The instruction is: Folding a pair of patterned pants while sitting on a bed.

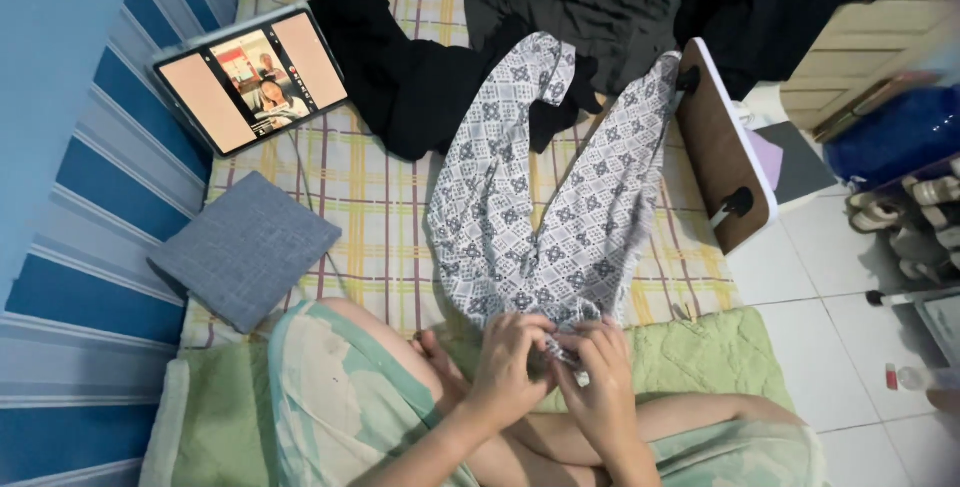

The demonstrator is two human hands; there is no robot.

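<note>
Both the left hand [512, 359] and right hand [600, 375] pinch the waistband of the grey-and-white patterned cloth trousers [545, 207], whose legs stretch away beyond the fingertips.

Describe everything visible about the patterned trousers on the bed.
The patterned trousers are thin, soft-looking fabric, white with a repeating grey-black geometric print. They lie flat on the checked bedsheet, legs spread in a V pointing away, their ends overlapping the dark clothes. The left hand and right hand both pinch the bunched waistband.
</note>
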